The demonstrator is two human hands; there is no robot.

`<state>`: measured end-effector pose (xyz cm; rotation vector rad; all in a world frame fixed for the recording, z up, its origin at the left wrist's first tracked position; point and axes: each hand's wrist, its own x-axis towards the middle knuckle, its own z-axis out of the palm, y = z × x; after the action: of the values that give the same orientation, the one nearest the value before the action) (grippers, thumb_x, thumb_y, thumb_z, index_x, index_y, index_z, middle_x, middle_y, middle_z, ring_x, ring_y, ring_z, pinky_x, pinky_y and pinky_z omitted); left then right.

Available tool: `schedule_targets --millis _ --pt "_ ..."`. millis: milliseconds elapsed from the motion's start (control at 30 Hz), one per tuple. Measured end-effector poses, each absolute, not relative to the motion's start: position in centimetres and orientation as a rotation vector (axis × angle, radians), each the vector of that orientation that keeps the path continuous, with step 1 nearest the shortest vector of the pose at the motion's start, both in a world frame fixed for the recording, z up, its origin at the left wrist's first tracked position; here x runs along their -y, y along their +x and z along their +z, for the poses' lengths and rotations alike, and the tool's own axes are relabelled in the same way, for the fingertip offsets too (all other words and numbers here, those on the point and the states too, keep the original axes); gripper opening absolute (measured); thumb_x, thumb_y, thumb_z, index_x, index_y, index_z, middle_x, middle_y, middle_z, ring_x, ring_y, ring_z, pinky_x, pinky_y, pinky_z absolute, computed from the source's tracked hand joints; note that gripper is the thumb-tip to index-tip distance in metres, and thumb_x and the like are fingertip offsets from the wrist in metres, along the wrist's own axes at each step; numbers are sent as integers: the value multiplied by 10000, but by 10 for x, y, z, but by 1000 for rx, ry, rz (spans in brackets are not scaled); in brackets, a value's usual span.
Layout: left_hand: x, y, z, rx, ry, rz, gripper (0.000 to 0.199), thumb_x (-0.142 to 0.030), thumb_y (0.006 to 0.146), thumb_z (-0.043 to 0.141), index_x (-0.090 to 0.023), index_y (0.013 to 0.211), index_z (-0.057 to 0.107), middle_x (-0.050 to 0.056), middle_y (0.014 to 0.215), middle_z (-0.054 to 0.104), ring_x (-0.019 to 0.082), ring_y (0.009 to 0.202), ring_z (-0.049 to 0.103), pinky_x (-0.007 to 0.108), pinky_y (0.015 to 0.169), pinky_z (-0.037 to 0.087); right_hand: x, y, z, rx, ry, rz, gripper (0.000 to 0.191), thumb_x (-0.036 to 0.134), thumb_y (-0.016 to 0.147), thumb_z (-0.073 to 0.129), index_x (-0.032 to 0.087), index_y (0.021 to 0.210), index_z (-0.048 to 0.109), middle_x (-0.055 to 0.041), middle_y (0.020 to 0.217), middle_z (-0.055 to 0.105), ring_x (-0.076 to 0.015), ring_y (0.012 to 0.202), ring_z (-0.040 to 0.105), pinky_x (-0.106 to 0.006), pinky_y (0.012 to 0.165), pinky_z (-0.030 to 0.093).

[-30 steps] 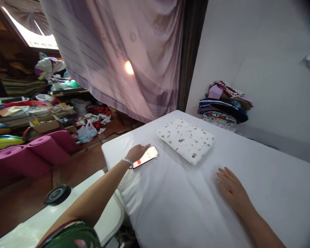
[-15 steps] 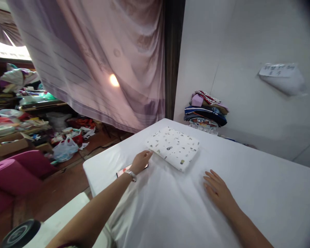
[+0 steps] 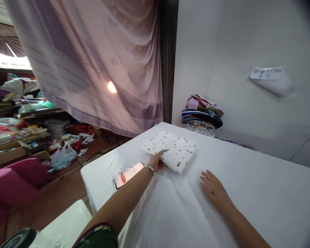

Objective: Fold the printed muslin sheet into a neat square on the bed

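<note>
A folded white cloth with a small grey-green print (image 3: 174, 148) lies flat on the white-covered table (image 3: 260, 179). My left hand (image 3: 157, 162) is at its near left edge, the thumb on top and the other fingers curled at the rim, gripping it. To the right, my right hand (image 3: 214, 186) rests over the table with its fingers apart, holding nothing and not touching the cloth. Beside my left forearm lies a phone with a lit screen (image 3: 131, 175).
Folded clothes (image 3: 203, 113) are stacked behind the table against the wall. A curtain (image 3: 113, 62) hangs at the back left. Pink rolls (image 3: 12, 179), a plastic bag (image 3: 63, 156) and clutter fill the left side. A white stool-like surface (image 3: 64, 224) stands near the lower left.
My left hand has moved right, off the phone, to the cloth's near edge and closed on it. The phone now shows more fully. The view has shifted slightly.
</note>
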<state>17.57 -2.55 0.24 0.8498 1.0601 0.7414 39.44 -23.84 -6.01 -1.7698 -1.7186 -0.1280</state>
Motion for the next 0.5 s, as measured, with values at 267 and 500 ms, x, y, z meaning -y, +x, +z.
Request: schedule_targets --millis 267,500 --pt "19 217 50 -909 824 1054 360 -270 735 587 -225 1074 475 61 1093 587 147 891 603 236 677 505 245 386 -35 1254 -1744 295 372 468 792 513 242 1054 651 -59 1220 571 -288 1200 449 -447 896 469" --pt "83 224 133 -434 925 1000 319 -250 694 613 -137 987 560 77 961 656 186 878 625 286 770 511 282 404 -3 782 -1376 686 440 512 814 490 203 1104 609 -118 1132 623 -276 1051 579 -450 853 499"
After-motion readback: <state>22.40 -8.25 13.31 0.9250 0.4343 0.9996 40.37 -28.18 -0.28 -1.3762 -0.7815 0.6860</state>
